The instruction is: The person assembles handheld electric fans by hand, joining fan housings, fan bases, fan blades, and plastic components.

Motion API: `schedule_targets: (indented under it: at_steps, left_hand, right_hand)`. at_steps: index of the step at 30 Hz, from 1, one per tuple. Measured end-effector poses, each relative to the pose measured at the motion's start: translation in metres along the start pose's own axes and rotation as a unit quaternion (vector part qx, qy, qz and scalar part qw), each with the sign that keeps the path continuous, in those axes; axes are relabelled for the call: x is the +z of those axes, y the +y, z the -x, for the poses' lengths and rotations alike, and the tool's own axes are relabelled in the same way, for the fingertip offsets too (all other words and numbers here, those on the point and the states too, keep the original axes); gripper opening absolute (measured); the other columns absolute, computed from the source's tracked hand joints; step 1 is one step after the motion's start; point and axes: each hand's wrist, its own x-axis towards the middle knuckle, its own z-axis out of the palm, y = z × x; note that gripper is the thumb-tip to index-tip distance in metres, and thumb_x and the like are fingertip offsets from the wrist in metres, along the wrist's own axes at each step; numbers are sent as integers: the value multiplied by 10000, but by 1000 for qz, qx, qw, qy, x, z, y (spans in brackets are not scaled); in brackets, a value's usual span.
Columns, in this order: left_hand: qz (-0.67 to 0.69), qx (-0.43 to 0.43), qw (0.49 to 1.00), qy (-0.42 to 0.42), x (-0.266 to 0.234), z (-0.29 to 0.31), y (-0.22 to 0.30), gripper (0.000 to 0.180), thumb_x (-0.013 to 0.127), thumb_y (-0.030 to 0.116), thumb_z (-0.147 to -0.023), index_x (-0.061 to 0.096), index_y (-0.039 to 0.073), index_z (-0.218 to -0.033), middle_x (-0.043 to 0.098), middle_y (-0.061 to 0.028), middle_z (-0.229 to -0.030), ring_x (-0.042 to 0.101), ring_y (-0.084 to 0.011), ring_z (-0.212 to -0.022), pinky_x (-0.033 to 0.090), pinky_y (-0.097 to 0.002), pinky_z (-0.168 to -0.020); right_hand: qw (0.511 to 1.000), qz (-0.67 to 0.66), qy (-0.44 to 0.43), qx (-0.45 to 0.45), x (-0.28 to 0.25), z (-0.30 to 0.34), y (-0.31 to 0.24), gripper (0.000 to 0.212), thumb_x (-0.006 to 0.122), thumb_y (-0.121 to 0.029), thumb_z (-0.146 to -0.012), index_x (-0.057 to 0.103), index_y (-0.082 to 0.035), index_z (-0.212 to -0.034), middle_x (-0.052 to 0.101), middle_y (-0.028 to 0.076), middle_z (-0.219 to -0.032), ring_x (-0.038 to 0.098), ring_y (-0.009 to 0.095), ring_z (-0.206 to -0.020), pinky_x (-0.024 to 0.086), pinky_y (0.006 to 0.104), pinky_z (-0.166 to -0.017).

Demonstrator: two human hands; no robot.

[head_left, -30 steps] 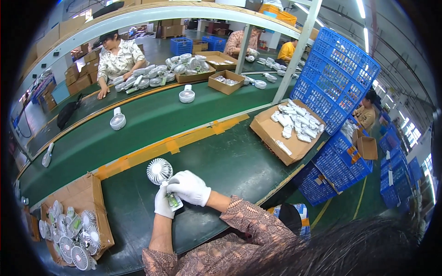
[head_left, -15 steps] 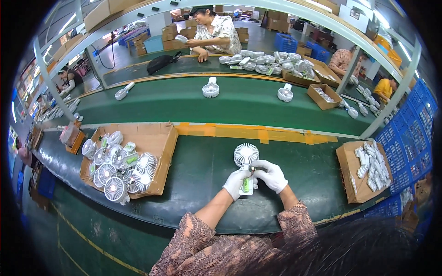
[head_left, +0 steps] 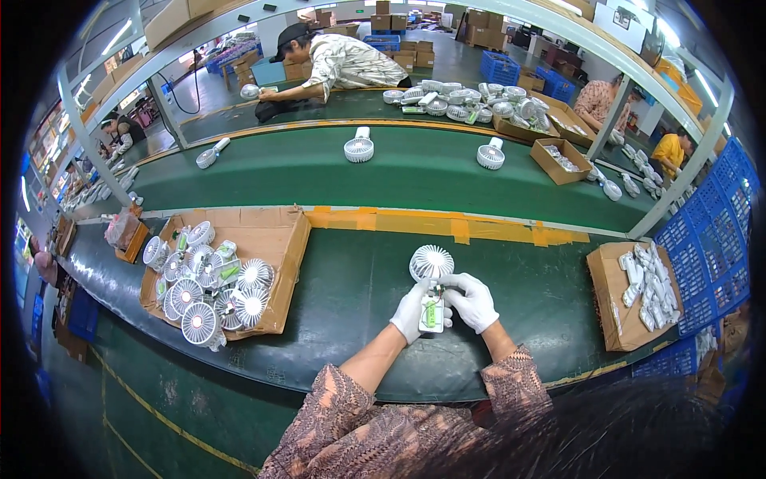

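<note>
A white handheld fan [head_left: 432, 263] is between my gloved hands over the dark green bench, its round head pointing away from me. Its handle is uncovered and shows a green battery [head_left: 432, 314] inside. My left hand [head_left: 408, 312] is closed round the handle's left side. From the right, my right hand [head_left: 473, 304] has its fingers bent onto the top of the handle, just under the fan head. A small dark part shows between the fingertips; they hide its details. Both hands wear white gloves.
A cardboard tray [head_left: 289, 275] heaped with white fans lies to the left. At the right, another cardboard box [head_left: 598, 275] holds white handle pieces beside a blue crate [head_left: 710, 231]. Beyond the taped ledge, a green conveyor [head_left: 263, 177] carries several fans. A co-worker [head_left: 351, 64] leans over the far bench.
My hands and the fan have shifted slightly within the picture, still together. My right fingers stay at the fan's neck. Across the conveyor, the co-worker has leaned down and reached to the left.
</note>
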Motion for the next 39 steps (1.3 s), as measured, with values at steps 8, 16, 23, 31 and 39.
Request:
schedule_targets:
  at_steps: [8,16,23,31,39]
  left_hand:
    - [-52,15,998,28,1,-1,-4,450,349,497,-919,508,88,-1017,593,-105,-730,604,-234,-556,526,-382,-473]
    - [-72,-4,997,19,2,2,0,561,300,607,-883,516,100,-985,586,-101,-688,591,-229,-524,520,-371,-467]
    - [-62,1,998,31,10,5,-2,538,334,583,-890,517,83,-969,582,-93,-650,581,-197,-490,520,-350,-443]
    - [-60,34,997,42,11,2,-5,576,323,629,-864,526,132,-1075,608,-59,-823,616,-196,-615,532,-340,-492]
    - [-89,26,996,-1,-1,-1,-5,649,310,676,-828,509,152,-1155,616,-55,-974,633,-200,-793,549,-349,-636]
  right_hand:
    - [993,82,-18,-78,-3,-3,6,201,585,-136,-723,676,-153,-901,564,74,-715,547,266,-714,433,367,-656]
    - [993,84,-18,-83,1,-1,4,193,586,-133,-724,680,-152,-892,565,81,-714,551,274,-707,435,377,-643]
    - [993,86,-5,-79,0,0,3,182,604,-106,-727,677,-125,-892,566,69,-707,556,251,-660,439,346,-613]
    - [903,375,-57,-203,5,0,-28,159,562,-169,-734,632,-204,-873,585,31,-734,575,220,-709,409,350,-674]
    - [927,317,-45,-194,5,8,-23,196,562,-138,-737,609,-153,-927,599,57,-757,583,254,-737,429,378,-683]
